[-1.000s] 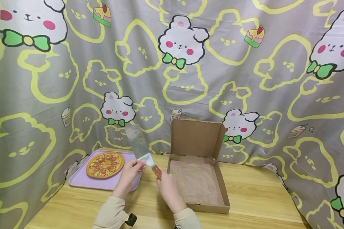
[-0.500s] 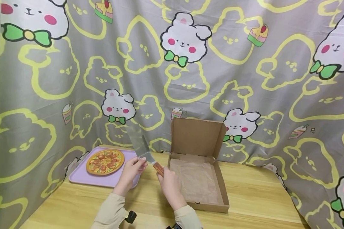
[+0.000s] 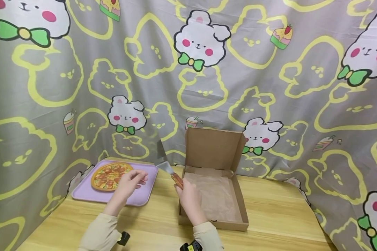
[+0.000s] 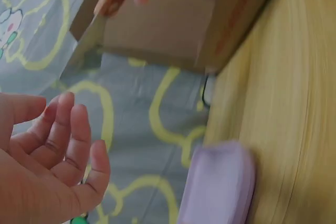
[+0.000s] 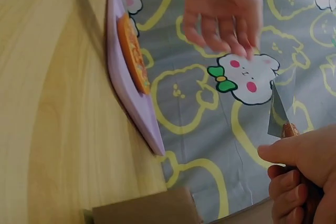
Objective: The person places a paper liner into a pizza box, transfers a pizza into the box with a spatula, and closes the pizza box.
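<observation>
My right hand (image 3: 190,200) grips the wooden handle of a metal spatula (image 3: 165,167), its flat blade raised above the table and pointing away. In the right wrist view the thumb lies along the handle and the fingers curl round it. My left hand (image 3: 129,184) hovers over the right part of a lilac tray (image 3: 147,190), its fingers loosely bent and nothing between them, as the left wrist view also shows. On that tray lies a round pizza (image 3: 111,176), partly covered by the left hand in the head view.
An open cardboard pizza box (image 3: 215,148) stands right of the tray, lid upright, with brown paper (image 3: 220,195) lining its base. The wooden table (image 3: 279,205) extends to the right of it. A patterned curtain (image 3: 204,101) hangs behind and at both sides.
The left hand has let go of the spatula near its blade and moved left towards the tray. The right hand still holds the spatula, and its blade has swung slightly.
</observation>
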Tool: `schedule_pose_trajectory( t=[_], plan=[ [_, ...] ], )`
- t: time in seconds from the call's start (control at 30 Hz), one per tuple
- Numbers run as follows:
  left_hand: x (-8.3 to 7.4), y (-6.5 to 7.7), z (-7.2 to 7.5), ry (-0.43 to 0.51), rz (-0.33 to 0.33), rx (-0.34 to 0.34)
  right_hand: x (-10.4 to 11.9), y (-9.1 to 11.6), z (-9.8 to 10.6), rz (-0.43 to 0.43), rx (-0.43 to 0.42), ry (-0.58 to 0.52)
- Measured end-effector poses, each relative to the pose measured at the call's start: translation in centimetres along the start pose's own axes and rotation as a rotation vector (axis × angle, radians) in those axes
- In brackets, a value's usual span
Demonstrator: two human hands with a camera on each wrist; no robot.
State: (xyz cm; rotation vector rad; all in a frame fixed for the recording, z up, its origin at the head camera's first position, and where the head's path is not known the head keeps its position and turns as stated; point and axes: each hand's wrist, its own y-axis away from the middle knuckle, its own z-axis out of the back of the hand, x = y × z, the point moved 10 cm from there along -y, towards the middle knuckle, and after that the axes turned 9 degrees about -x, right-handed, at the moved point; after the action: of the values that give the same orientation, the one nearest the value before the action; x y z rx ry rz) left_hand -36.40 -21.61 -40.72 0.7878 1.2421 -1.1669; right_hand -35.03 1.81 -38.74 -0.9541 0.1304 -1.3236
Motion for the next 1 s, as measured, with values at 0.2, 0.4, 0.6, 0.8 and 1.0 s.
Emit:
schedule_pose_trajectory(
  t=[0.2,0.4,0.6,0.8,1.0],
  plan=[
    [0.0,-0.8,4.4,-0.077,-0.039,-0.039,-0.9,-0.6,0.3,-0.020,0.020,-0.029],
    [0.5,-1.5,9.0,-0.169,-0.083,-0.116,-2.0,-1.0,0.4,-0.065,0.059,-0.054],
    [1.2,-2.2,13.2,-0.247,-0.142,-0.212,-2.7,-1.5,0.7,-0.058,0.057,-0.040],
    [3.2,-2.9,16.7,-0.343,-0.165,-0.294,-3.1,-1.7,0.6,-0.076,0.088,-0.032],
    [6.8,-3.5,19.5,-0.484,-0.115,-0.353,-3.3,-1.7,0.6,-0.065,0.102,-0.031]
  ],
)
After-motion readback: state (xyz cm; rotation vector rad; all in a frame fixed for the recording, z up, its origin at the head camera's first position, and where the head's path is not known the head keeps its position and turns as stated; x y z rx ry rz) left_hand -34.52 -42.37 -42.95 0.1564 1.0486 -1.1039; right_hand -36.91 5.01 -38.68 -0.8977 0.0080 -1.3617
